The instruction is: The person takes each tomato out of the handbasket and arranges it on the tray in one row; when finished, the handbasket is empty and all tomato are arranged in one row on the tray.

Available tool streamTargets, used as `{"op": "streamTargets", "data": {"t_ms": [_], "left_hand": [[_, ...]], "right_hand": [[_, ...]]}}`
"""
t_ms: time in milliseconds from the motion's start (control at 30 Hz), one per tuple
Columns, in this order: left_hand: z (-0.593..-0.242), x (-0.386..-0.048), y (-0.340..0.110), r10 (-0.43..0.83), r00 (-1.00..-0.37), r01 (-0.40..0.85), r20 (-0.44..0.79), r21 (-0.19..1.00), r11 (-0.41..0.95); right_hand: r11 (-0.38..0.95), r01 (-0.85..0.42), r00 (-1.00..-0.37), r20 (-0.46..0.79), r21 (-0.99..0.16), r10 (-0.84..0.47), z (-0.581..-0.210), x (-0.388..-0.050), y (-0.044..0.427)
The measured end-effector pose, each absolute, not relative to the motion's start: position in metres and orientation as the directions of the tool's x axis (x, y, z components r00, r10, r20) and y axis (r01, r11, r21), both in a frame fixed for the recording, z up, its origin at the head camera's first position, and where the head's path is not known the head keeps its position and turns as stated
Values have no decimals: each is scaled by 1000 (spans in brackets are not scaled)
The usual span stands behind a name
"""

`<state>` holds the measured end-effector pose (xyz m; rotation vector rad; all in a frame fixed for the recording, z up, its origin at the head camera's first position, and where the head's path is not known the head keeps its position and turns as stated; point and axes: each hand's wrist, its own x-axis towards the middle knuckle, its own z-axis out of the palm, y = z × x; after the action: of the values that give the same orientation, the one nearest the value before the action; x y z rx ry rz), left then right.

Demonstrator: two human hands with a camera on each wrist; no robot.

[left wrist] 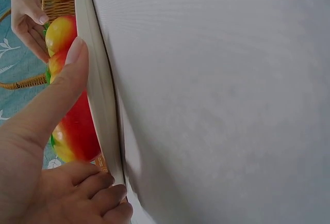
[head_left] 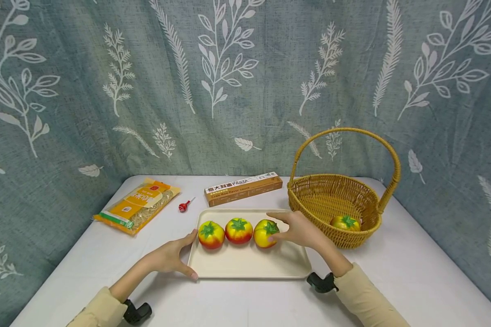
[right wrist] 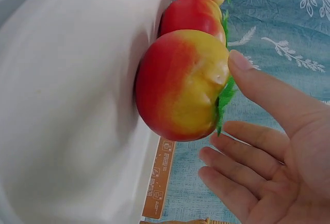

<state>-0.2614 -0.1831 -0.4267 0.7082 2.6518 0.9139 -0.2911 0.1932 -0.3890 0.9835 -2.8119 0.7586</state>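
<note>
Three red-and-yellow tomatoes with green leafy tops, the left tomato, the middle tomato and the right tomato, stand in a row on a cream tray. My left hand is at the tray's left side, thumb by the front corner and fingers along the edge. Over the tray's right part, my right hand reaches to the right tomato. In the right wrist view its thumb is close to that tomato, and the spread fingers lie beside the green top; firm contact cannot be seen.
A wicker basket with a tall handle holds another tomato at the right. Behind the tray lies a pasta box. A red lollipop and an orange food bag lie at the left. A patterned curtain hangs behind.
</note>
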Motion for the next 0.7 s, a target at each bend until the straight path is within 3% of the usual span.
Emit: {"op": "streamTargets", "data": {"t_ms": [700], "left_hand": [[-426,-262,-185,533,-843,378,-73,625,683]], "right_hand": [[687,-574,-818,274,-445,-506,-375,-289,208]]}}
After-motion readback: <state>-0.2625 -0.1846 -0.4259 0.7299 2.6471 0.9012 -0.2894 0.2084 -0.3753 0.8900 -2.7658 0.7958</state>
